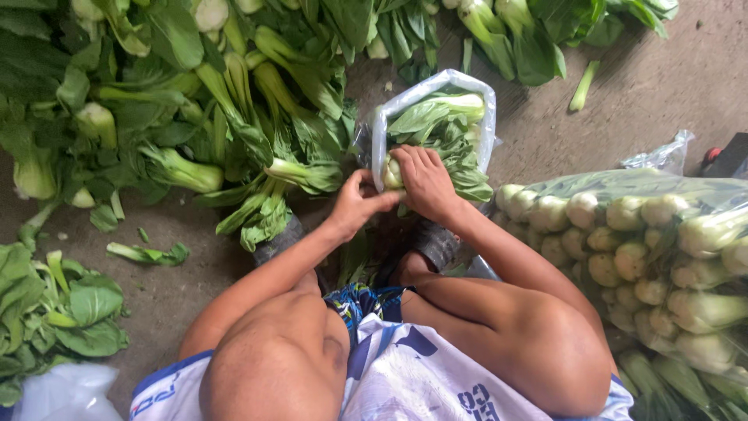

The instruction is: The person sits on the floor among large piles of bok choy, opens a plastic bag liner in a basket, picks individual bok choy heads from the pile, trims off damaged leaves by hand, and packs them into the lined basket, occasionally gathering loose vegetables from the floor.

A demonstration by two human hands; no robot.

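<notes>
Now packing | left hand (357, 204) pinching bag rim (379, 148) | right hand (425, 181) gripping bok choy (436, 129) in bag | best: hold mouth wide, stems down | loose pile (195, 117) on floor (639, 93)

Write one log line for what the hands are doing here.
left hand: gripping rim of clear plastic bag | right hand: pressing leafy green bok choy into bag | floor: loose bok choy pile

Green-leaved, pale-stemmed bok choy (234, 132), clear plastic bag (433, 87), grey floor (654, 86).
</notes>
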